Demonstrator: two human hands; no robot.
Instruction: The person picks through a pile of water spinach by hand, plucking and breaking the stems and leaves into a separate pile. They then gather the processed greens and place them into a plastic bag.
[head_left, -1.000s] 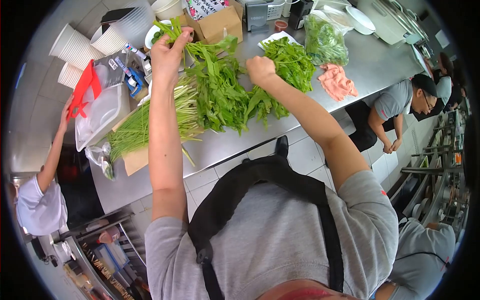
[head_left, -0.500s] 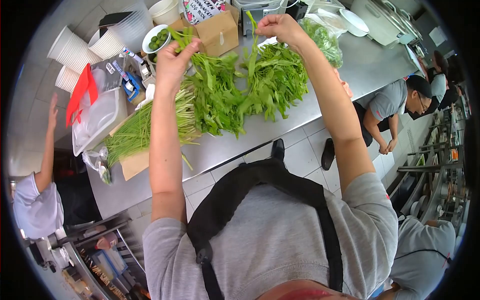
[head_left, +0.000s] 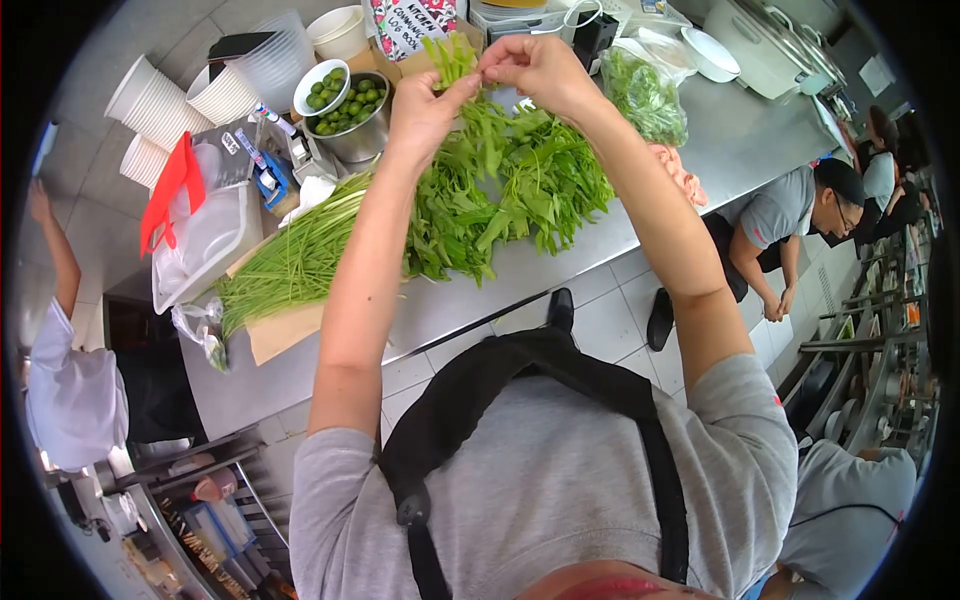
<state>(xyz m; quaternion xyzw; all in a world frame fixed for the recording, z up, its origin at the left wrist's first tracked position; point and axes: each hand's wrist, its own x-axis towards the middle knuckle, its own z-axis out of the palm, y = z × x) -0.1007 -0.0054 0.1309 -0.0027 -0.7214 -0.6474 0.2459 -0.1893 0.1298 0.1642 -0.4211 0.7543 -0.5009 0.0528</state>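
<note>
My left hand [head_left: 432, 108] is closed on a bunch of leafy green stems [head_left: 450, 58], whose cut ends stick up above it. Beside it my right hand [head_left: 535, 72] pinches at the same stems, fingertips close to the left ones. Leaves [head_left: 455, 200] hang from the bunch over the steel table [head_left: 420, 310]. Under my right forearm lies a second heap of leafy greens [head_left: 555, 175]. Long thin green stalks [head_left: 300, 260] lie on brown cardboard [head_left: 285, 332], left of my left forearm.
Green limes fill a metal pot [head_left: 360, 125] and a white bowl [head_left: 322, 88]. Stacked paper cups [head_left: 160, 100] and a white tray [head_left: 235, 225] are at left. Bagged greens [head_left: 645, 95] and a pink cloth [head_left: 680, 172] lie right. Co-workers [head_left: 790, 210] are at both sides.
My right hand has moved from the right heap up and left to the stems in my left hand. My left hand has shifted right with its bunch, uncovering the lime pot.
</note>
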